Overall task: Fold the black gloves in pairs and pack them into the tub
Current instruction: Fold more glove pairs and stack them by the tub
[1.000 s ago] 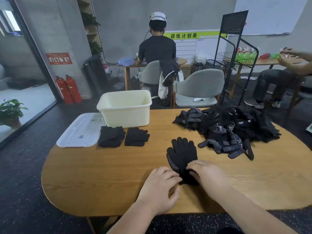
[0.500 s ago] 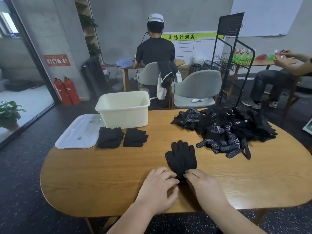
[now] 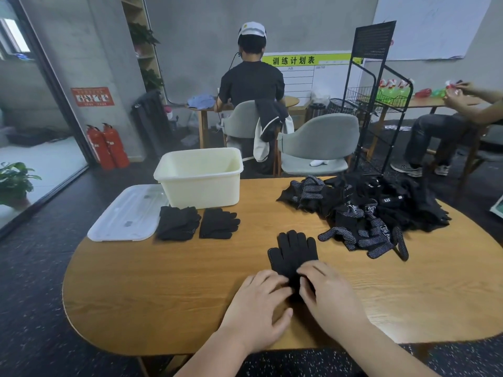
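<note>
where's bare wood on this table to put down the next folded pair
Widest: the near-left of the table, bordered by the lid, the folded pairs, the left hand and the near edge. A strip runs between the tub and the glove pile. More bare wood near-right, below the pile. Crowded: around the tub, and the glove at the right hand.

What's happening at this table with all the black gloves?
A person is working on a glove lying flat on the table: the left hand rests at its cuff, the right hand pinches it. Two folded pairs lie in front of the tub, its lid beside it. A loose pile waits at right.
</note>
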A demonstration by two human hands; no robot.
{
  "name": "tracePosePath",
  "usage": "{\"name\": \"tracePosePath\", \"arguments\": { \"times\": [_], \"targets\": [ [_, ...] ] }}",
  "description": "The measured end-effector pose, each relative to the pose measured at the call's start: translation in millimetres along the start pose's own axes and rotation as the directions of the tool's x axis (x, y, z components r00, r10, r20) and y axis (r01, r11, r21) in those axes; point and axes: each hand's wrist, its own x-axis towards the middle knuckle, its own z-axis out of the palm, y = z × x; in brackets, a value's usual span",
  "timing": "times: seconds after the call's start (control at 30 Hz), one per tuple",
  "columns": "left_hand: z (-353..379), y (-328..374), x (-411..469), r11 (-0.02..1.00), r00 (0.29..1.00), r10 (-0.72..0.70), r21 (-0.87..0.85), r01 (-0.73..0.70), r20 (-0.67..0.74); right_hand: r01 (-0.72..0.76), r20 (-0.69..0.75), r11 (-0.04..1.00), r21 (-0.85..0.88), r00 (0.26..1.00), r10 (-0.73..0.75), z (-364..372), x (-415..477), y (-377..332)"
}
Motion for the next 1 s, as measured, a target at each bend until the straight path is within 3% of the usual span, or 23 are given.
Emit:
{"name": "tracePosePath", "arguments": {
  "times": [0.1, 0.2, 0.53, 0.7, 1.0],
  "targets": [
    [0.9, -1.7, 1.8, 1.000, 1.000, 0.002, -0.011, -0.002, 0.025, -0.066, 0.184, 0.998, 0.021, 0.981, 0.061, 9.3, 30.2, 7.3],
    [3.3, -3.4, 1.5, 1.000, 0.999, 0.024, -0.014, -0.025, -0.025, -0.067, 0.442, 0.993, -0.097, 0.891, 0.103, 19.6, 63.3, 19.5],
    [6.9, -5.8, 2.3, 0.998, 0.990, 0.041, -0.040, -0.046, -0.133, -0.167, 0.439, 0.934, -0.316, 0.847, 0.300, 56.6, 89.2, 7.5],
    [3.9, -4.6, 1.7, 0.995, 0.958, -0.091, -0.068, 0.075, -0.272, -0.153, 0.403, 0.949, -0.276, 0.878, 0.259, 61.5, 90.6, 10.3],
    [-4.3, -0.2, 0.4, 0.984, 0.944, -0.168, -0.112, 0.142, -0.283, -0.074, 0.430, 0.963, -0.260, 0.884, 0.184, 65.3, 61.1, -21.1]
  ]
}}
